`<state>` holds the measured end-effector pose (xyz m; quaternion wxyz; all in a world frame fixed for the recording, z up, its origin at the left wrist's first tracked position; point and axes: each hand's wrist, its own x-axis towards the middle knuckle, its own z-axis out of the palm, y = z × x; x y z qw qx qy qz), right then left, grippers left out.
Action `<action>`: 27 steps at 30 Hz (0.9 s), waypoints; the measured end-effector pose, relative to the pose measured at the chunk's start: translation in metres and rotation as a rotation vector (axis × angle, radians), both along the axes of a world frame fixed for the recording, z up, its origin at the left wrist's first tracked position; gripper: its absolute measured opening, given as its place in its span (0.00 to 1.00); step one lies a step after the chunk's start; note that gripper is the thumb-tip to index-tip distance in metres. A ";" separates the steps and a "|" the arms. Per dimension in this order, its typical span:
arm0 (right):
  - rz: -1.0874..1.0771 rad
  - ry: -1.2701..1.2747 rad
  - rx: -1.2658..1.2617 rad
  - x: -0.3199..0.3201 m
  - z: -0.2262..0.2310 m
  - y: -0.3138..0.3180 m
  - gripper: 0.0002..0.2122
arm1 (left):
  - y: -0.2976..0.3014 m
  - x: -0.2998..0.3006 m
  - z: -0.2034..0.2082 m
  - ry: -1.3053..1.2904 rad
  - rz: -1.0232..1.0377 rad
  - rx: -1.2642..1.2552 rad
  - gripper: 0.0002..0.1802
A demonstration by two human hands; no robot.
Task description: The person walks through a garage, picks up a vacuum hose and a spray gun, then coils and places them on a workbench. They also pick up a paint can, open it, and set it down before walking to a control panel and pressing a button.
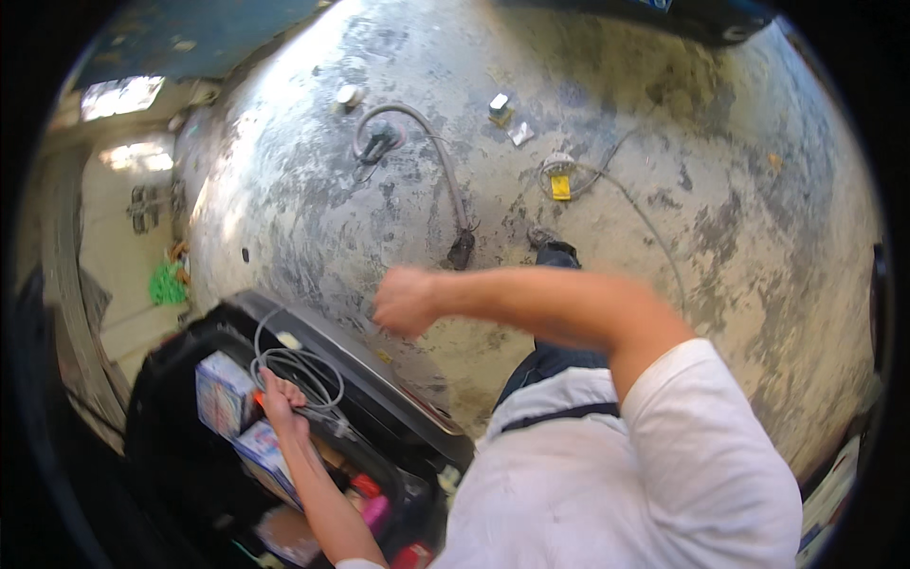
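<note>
I see the left hand (282, 398) closed around the coiled thin grey cable (327, 408), at the bumper-side edge of the black car boot (171, 474); coiling looks done, release remains. Blurred right hand (406, 302): I cannot tell.

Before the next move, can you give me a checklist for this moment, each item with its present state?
1. Left hand at the coiled grey cable: ok.
2. Firm grip on that cable: cannot tell; the contact is unclear.
3. Right hand empty: cannot tell; it is blurred.
4. Car trunk open: ok.
5. Floor ahead free of hoses: not ok; a grey hose lies there.
</note>
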<state>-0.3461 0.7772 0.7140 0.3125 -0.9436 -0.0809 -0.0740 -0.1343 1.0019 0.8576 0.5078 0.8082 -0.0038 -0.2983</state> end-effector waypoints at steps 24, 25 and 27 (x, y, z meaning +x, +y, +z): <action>-0.376 0.555 -0.045 0.269 -0.293 -0.165 0.08 | -0.159 0.475 -0.213 0.252 -0.045 -0.036 0.30; -0.243 0.539 -0.097 0.316 -0.285 -0.150 0.08 | -0.165 0.488 -0.233 0.287 -0.054 -0.023 0.29; -0.065 0.492 -0.060 0.404 -0.268 -0.117 0.08 | -0.179 0.501 -0.275 0.232 -0.185 0.034 0.27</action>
